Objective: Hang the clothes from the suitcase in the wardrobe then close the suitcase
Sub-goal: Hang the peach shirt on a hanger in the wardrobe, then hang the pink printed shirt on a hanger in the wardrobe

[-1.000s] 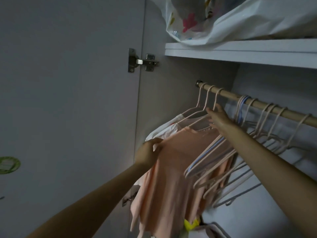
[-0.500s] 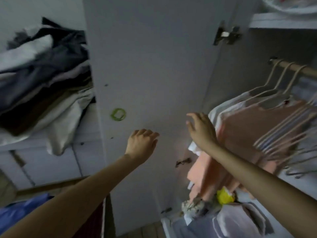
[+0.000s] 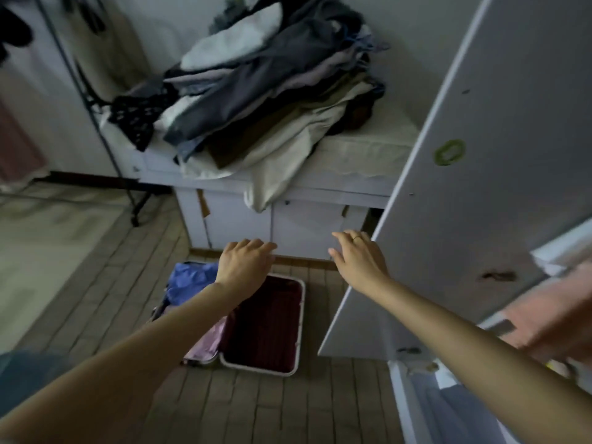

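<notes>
An open suitcase point(image 3: 298, 322) lies on the tiled floor below my arms. Its right half shows a dark red lining. Its left half holds a blue garment point(image 3: 189, 280) and a pink garment point(image 3: 208, 341). My left hand point(image 3: 245, 262) hovers above the suitcase, empty, fingers loosely curled. My right hand point(image 3: 358, 256) is held out beside it, fingers spread, holding nothing, a ring on one finger. The open white wardrobe door point(image 3: 464, 187) stands to the right. A pink hung garment point(image 3: 557, 318) shows blurred at the right edge.
A low white cabinet point(image 3: 304, 216) behind the suitcase carries a large heap of dark and pale clothes point(image 3: 272, 91). A black metal stand point(image 3: 105, 139) rises at the left. Folded items point(image 3: 455, 408) lie in the wardrobe bottom at lower right.
Both hands left the pink garment and hanger on the rail. My view swung left and down from the wardrobe interior to the open suitcase on the floor.
</notes>
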